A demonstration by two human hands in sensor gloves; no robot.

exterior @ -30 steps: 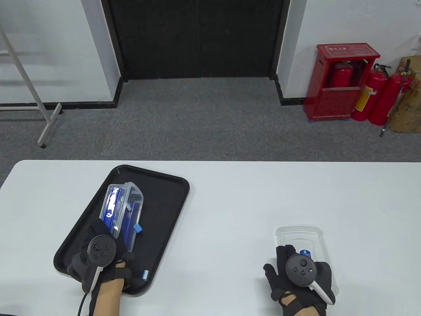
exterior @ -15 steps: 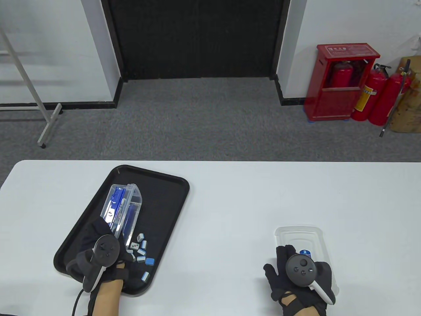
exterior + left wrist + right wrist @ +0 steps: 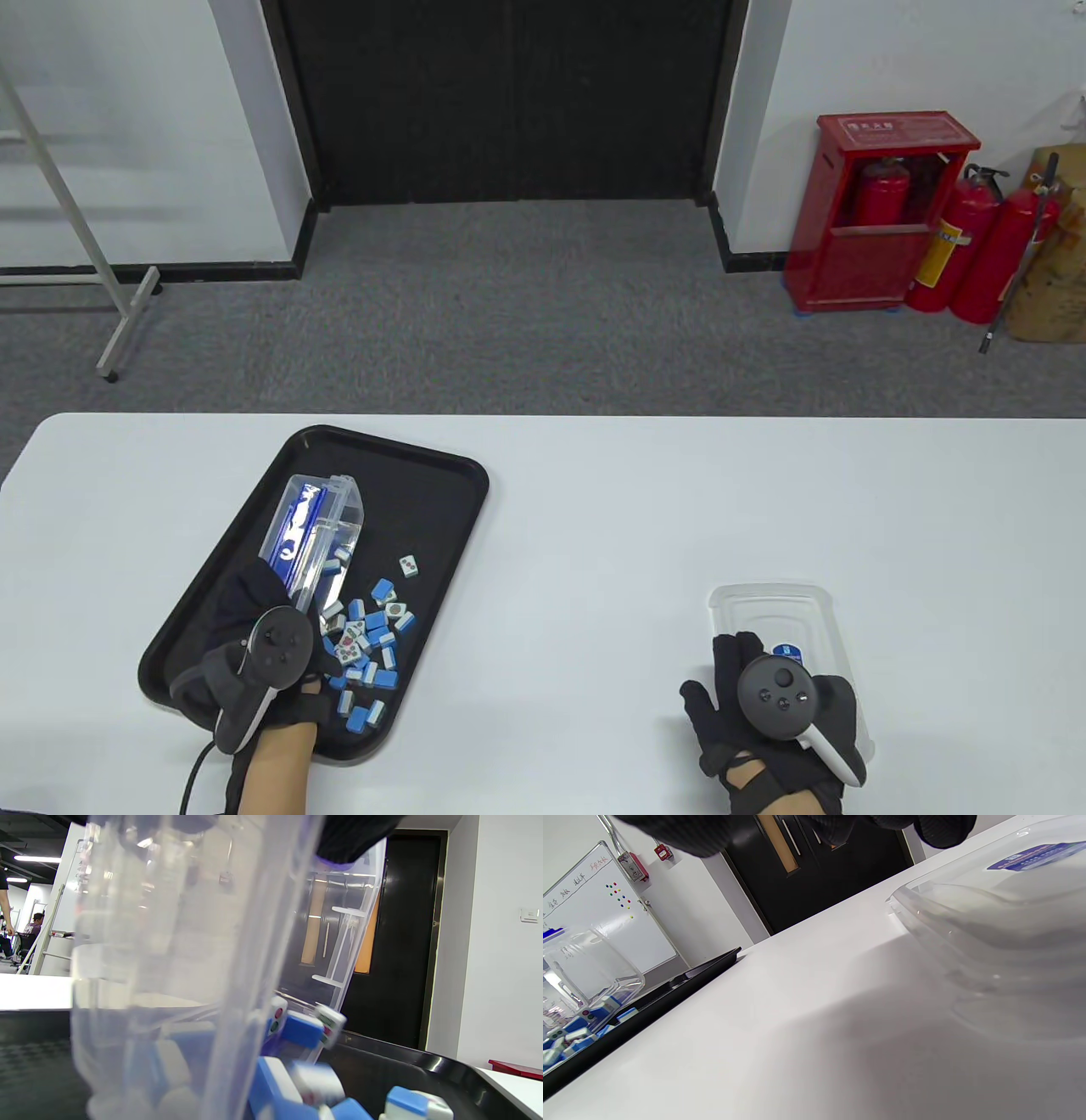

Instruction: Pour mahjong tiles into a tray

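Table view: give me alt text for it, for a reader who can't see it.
The left hand tips a clear box over a black tray, spilling blue mahjong tiles into it. The right hand rests on a clear lid.

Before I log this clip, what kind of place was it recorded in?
Probably an office or lab workroom: a whiteboard on the wall, red fire extinguishers beside a red cabinet, grey carpet and a plain white table.

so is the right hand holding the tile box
No, the right hand rests on the clear lid; the left hand grips the box.
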